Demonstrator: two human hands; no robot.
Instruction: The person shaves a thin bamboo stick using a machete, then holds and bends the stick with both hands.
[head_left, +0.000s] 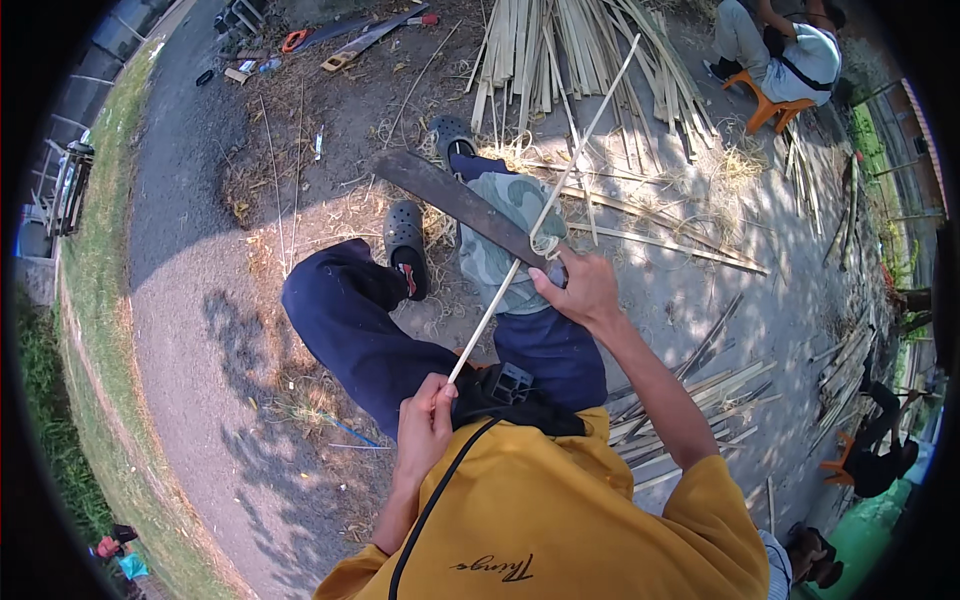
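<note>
My left hand (pixel 428 412) is closed in a pinch on the lower end of a long, thin bamboo strip (pixel 483 325). The strip slants up and to the right across my lap. Closed around the handle end of a machete (pixel 455 200) is my right hand (pixel 582 288), its thumb near the strip. The wide dark blade points up and left and crosses the strip beside that hand. A pale curl of shaving (pixel 544 245) sits where blade and strip meet. Under them a grey-green patterned cloth (pixel 488 215) lies over my right leg. The machete's handle is hidden in my fingers.
Bamboo slats (pixel 540 60) spread in a large pile ahead, with more slats (pixel 700 410) at my right. Handsaws (pixel 370 38) lie at the far left. A person on an orange stool (pixel 770 105) sits far right; another person (pixel 880 455) is at the right edge.
</note>
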